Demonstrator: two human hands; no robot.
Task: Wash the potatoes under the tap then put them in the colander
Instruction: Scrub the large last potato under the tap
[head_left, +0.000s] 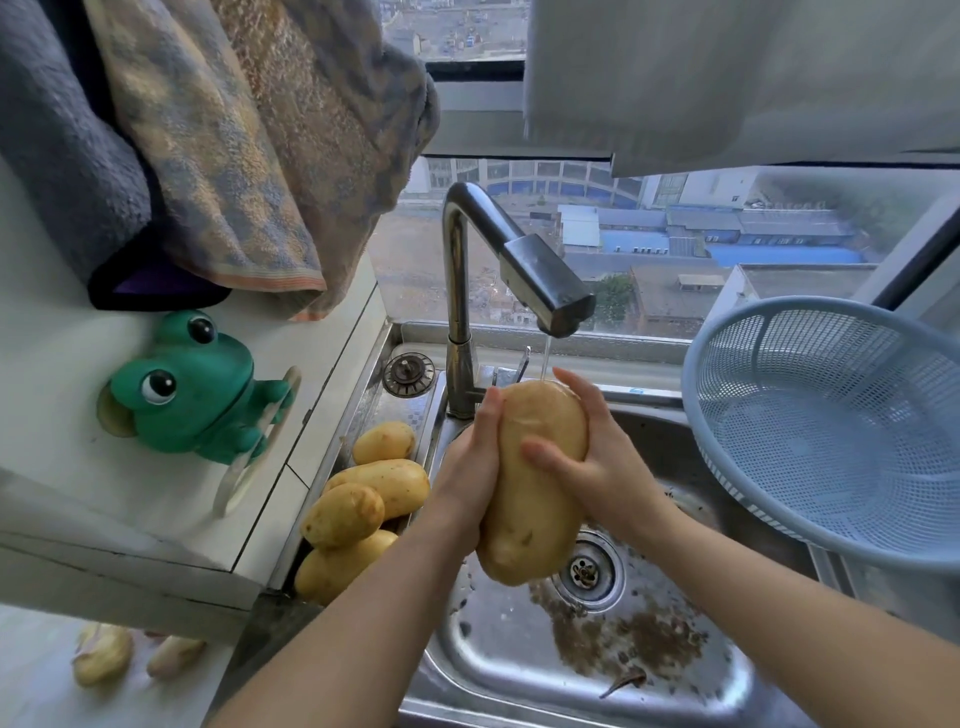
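Observation:
A large yellow potato (530, 499) is held upright over the steel sink (519, 660), its top under a thin stream from the tap (545, 291). My left hand (470, 467) grips its left side. My right hand (597, 457) wraps the right side, thumb across the front. Several more potatoes (363, 499) lie piled on the drainboard left of the basin. The blue plastic colander (831, 421) stands tilted on the sink's right edge, with nothing in it.
Brown dirt lies around the sink drain (587, 571). A green frog toy (192, 389) sticks to the white ledge on the left, under hanging towels (208, 156). A sink plug (409, 374) sits behind the drainboard. A window is right behind the tap.

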